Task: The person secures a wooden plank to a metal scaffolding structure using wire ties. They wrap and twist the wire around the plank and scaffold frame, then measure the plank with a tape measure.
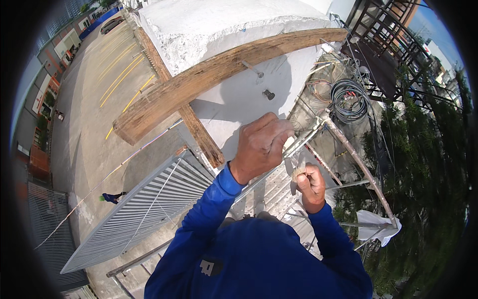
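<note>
My left hand [264,147] is raised in front of the white wall. Its fingers are closed on a small whitish piece [288,143], mostly hidden by the fingers. Lower and to the right, my right hand [311,185] pinches a small flat tool [298,172] between thumb and fingers. It has a grey, blade-like edge and a pale, frayed-looking middle; its exact kind is unclear. The two hands are close together but apart. A scaffold pipe [311,135] passes just beside them.
A wooden beam [219,74] crosses ahead, over a narrower timber [201,134]. Bolts [268,94] stick out of the white wall [214,112]. Coiled cables [350,101] hang to the right, near trees [423,199]. A ribbed metal sheet [144,209] lies left, above a parking lot [99,124] far below.
</note>
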### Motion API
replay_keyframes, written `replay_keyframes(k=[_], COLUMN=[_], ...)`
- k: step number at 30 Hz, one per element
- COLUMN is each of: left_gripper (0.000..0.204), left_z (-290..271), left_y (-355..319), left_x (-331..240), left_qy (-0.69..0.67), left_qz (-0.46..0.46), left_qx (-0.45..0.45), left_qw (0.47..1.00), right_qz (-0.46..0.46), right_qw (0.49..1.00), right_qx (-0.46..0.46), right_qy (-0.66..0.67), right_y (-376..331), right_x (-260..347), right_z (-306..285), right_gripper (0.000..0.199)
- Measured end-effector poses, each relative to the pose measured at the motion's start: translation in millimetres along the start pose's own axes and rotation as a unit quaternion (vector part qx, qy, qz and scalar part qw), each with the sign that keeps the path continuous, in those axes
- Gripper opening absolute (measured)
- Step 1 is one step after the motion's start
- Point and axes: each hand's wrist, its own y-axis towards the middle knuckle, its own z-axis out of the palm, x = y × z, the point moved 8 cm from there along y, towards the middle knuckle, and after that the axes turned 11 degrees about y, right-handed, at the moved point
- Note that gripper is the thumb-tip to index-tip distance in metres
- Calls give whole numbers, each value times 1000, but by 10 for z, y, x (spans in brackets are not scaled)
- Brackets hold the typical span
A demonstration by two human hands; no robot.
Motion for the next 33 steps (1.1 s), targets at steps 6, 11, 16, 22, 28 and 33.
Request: replay_keyframes(k=[6,11,16,22,28,33], left_gripper=[9,11,7,12,7,7], left_z=[437,793,421,-206,181,761], left_y=[-536,-1232,-1043,-240,-315,-1229], left_x=[522,416,76,-30,499,661], left_qy=[-224,-325,-123,121,-89,-334], left_qz=[-209,-311,-120,16,-28,-311], left_qx=[35,66,111,59,97,109], left_qw=[951,891,979,991,991,883], right_qz=[-68,-114,-200,-71,16,-76], right_qw=[989,970,946,971,998,980], right_qx=[-62,-176,-240,-22,-24,-146], right_qy=[117,123,-85,-225,57,108], right_y=[175,784,1057,509,126,558], right_x=[444,582,412,46,185,353], right_z=[280,169,-173,69,272,270], right_gripper=[20,20,20,17,23,22])
